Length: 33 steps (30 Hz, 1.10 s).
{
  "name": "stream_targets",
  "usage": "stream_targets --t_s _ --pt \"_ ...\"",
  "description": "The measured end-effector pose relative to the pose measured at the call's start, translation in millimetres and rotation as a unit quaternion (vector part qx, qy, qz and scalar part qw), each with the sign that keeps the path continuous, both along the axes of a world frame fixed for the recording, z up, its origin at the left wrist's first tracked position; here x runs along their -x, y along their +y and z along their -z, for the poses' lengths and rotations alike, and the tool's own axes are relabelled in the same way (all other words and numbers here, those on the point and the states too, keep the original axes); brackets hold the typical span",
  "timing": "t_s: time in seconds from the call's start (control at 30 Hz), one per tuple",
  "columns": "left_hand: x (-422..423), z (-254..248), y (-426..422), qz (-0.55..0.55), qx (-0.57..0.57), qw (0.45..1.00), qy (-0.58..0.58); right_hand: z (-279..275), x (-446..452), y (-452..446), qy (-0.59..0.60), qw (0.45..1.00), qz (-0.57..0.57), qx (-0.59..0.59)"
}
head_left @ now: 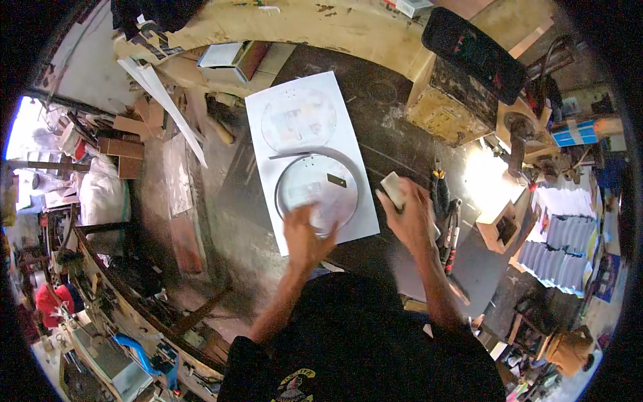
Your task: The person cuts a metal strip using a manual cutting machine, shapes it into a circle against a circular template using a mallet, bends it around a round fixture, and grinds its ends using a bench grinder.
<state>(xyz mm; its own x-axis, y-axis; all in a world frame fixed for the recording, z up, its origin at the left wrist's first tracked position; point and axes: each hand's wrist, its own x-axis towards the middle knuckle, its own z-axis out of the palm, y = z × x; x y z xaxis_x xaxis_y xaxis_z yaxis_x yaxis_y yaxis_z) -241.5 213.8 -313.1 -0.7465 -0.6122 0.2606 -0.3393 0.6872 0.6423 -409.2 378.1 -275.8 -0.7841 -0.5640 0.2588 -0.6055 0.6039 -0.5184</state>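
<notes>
A white sheet with two printed circles lies on the dark bench. Around the lower circle stands a thin strip bent into a ring, its free end running out to the left at the top. Inside the ring rests a small dark rectangular plate with a hole near one end. My left hand is over the ring's lower edge, blurred, with thumb and fingers apart and nothing visible between them. To the right of the sheet, my right hand grips a pale block.
Pliers and other hand tools lie right of my right hand. Beyond them are a bright lamp glow, a wooden box and a worn yellowish block. A long white strip and a wooden handle lie at left.
</notes>
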Motion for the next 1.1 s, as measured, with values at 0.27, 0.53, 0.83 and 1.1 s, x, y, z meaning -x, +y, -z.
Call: stream_targets --t_s 0.27,0.53,0.83,1.1 --pt "2 29 -97 -0.065 -0.025 0.977 -0.2 53 14 -88 -0.162 0.968 -0.005 -0.19" --pt "4 44 -104 -0.051 0.014 0.986 -0.16 76 9 -82 -0.154 0.981 0.029 -0.118" --pt "17 7 -98 -0.094 -0.024 0.957 -0.272 74 -9 -87 -0.046 0.993 0.064 -0.083" --pt "28 -37 -80 -0.077 0.031 0.967 -0.241 16 8 -89 -0.061 0.995 0.025 -0.069"
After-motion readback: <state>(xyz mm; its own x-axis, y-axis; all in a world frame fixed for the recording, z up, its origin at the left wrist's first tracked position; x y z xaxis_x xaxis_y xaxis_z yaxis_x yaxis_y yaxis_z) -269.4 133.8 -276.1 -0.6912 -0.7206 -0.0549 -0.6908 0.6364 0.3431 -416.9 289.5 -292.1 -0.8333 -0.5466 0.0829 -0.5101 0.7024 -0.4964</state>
